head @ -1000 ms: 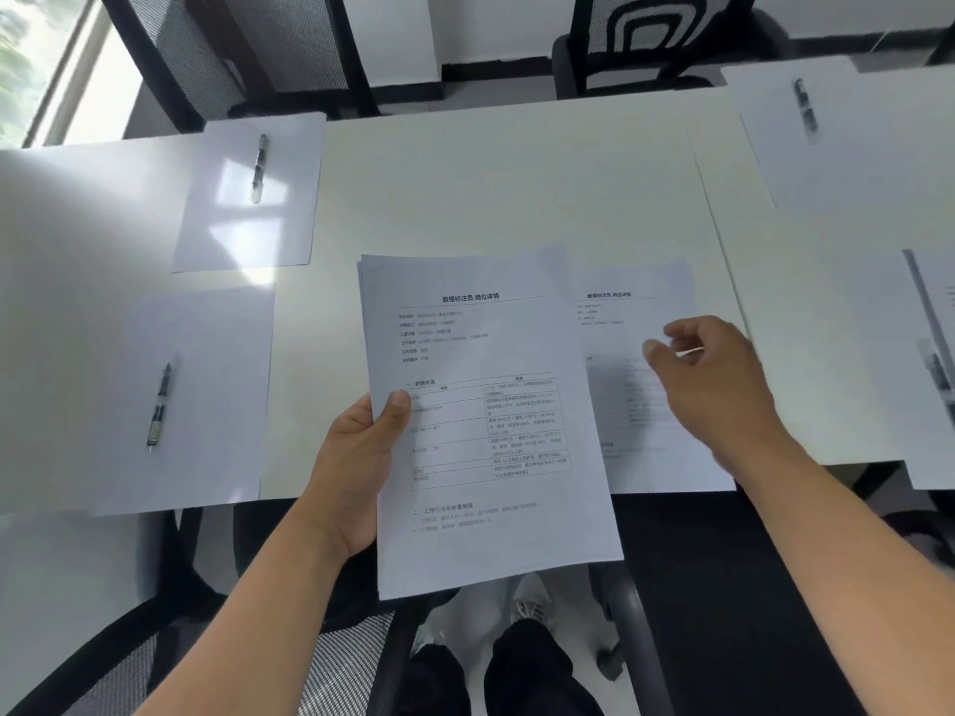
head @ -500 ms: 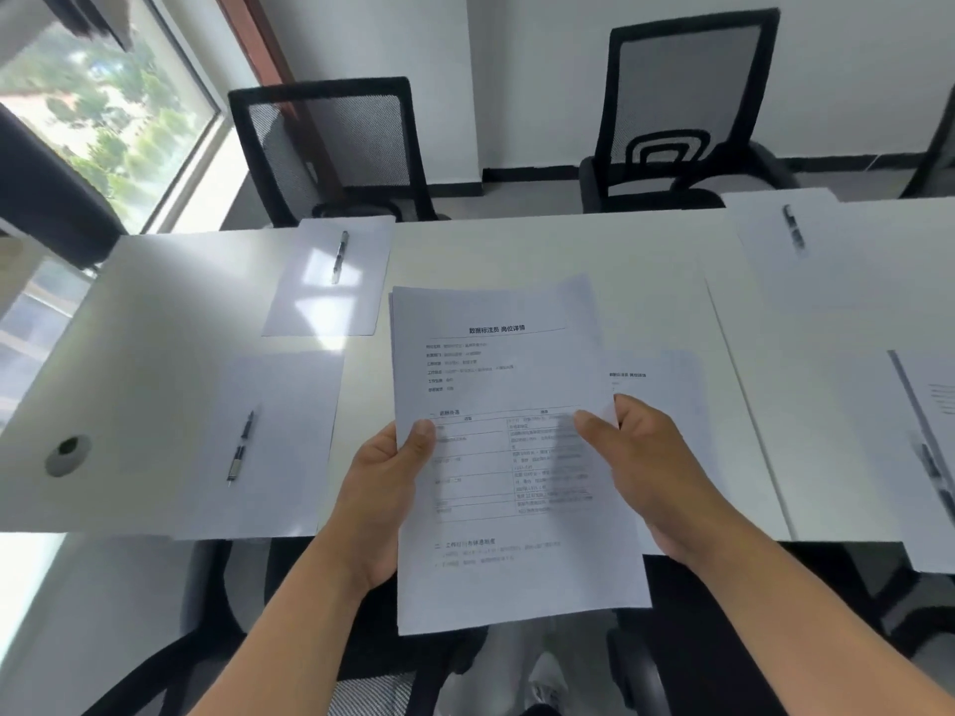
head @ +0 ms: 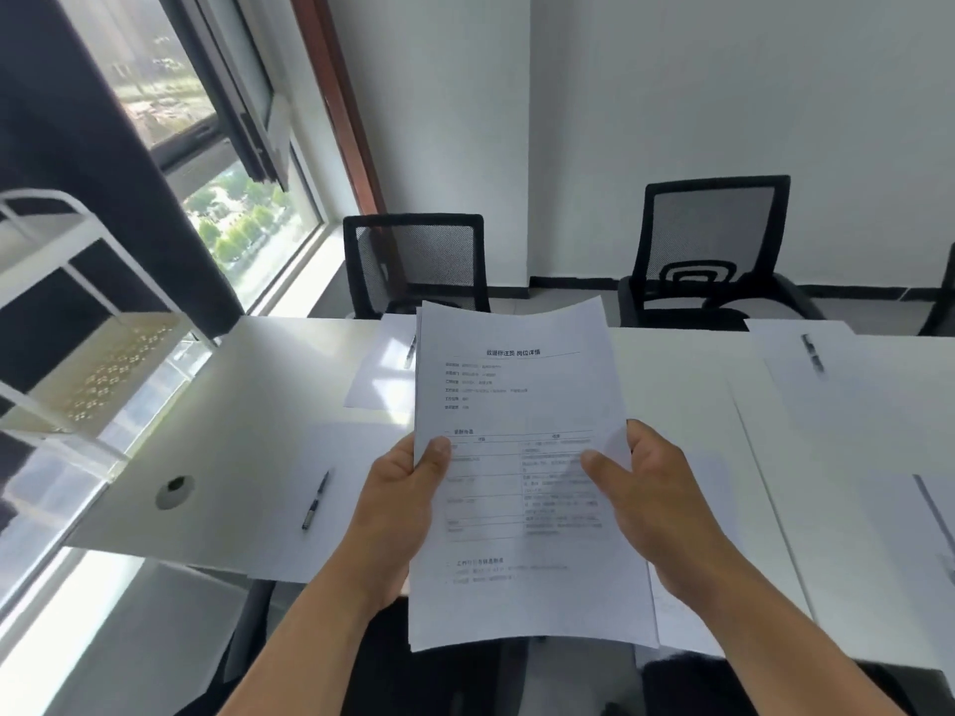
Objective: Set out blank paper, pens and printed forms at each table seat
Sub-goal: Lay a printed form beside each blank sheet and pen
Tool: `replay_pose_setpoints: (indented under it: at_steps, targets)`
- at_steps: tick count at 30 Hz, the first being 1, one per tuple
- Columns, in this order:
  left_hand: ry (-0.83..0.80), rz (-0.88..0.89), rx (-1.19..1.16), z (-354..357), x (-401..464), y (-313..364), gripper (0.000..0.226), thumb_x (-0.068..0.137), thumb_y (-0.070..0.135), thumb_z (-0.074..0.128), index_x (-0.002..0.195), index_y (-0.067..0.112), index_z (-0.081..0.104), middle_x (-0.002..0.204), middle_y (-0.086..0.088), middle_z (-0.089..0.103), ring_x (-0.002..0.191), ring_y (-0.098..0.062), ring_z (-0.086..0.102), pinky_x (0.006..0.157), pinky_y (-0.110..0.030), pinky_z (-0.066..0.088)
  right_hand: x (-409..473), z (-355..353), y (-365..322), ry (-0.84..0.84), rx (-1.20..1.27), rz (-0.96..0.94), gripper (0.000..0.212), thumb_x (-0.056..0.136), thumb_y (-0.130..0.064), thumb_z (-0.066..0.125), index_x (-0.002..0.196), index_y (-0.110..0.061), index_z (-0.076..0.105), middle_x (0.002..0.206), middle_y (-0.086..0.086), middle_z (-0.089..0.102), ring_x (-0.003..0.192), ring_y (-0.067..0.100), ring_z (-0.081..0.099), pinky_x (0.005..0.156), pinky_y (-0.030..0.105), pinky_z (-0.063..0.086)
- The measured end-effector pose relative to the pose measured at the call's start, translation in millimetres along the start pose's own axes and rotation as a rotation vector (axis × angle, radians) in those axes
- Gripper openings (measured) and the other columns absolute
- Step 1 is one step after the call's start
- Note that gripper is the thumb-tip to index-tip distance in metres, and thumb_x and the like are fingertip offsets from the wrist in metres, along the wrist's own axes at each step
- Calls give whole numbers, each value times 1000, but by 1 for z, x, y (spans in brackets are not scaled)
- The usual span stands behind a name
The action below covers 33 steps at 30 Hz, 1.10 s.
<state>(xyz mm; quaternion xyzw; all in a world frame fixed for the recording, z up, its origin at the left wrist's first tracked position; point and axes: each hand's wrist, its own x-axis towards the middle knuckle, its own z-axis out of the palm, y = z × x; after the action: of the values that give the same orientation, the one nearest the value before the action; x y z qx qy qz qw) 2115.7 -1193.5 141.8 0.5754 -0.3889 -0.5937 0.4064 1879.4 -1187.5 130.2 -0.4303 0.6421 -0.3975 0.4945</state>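
Overhead, a white table (head: 268, 405) is being viewed, set against a white wall (head: 672, 121), with a window (head: 170, 111) on the left and a white wire rack (head: 77, 312) standing beside it. Two black mesh chairs are being seen at the far side: one (head: 413, 261) near the window, another (head: 715, 250) further right. A round cable hole (head: 174, 492) is being shown near the table's left edge.

Blank sheets are lying at the seats. On the near left sheet (head: 320, 509) a pen (head: 315, 501) is resting lengthwise. On the far left sheet (head: 380, 369) a second pen (head: 411, 350) is being partly hidden by the held papers. On the far right sheet (head: 816, 379) a third pen (head: 811, 354) is lying, blurred. A printed form (head: 687, 602) is lying flat on the table just behind the right hand, mostly covered.

A stack of printed forms (head: 517, 395) is being held upright-tilted above the near table edge, between both hands. The left hand (head: 398, 514) is gripping the stack's left edge, thumb on the front face. The right hand (head: 651, 509) is gripping the right edge, thumb pressed across the printed table, fingers curled behind. The top sheet's right margin is being lifted slightly at the thumb.
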Motion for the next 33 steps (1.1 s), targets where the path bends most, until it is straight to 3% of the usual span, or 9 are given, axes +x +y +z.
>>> replay_pose_setpoints:
  at_steps: [4,8,16,27,33]
  targets:
    - [37,63,18,-14,-17,18,30,116,32,48,129,24,74,119,-2,83,108,-26,81,91,-49,65,-7,8,-23,-12,-7,-53,4,108,-25,66,109,-26,70,99,-20,81,86,6,79,85,43,68]
    - [51,109,21,-31,-31,35,30,117,31,47,129,27,75,120,0,83,109,-25,81,91,-48,64,-16,19,-46,-20,33,-62,7,108,-19,67,112,-23,72,102,-10,84,91,16,82,83,44,67]
    - [66,177,-14,-97,-45,55,30,117,29,46,130,27,74,119,1,83,108,-24,81,91,-46,65,-32,80,-84,-52,11,-110,7,108,-20,66,112,-23,71,99,-8,84,86,16,82,77,42,67]
    - [-12,144,-34,-236,21,45,29,117,25,47,128,24,74,117,2,84,106,-22,82,80,-31,66,-17,222,-88,22,54,-41,9,108,-19,67,116,-19,72,103,0,84,93,26,82,87,54,67]
    - [-40,51,-22,-294,69,13,25,116,25,52,126,22,74,116,1,84,105,-21,82,82,-34,67,6,289,-63,103,22,60,14,109,-24,66,107,-15,76,96,0,84,84,22,83,73,43,67]
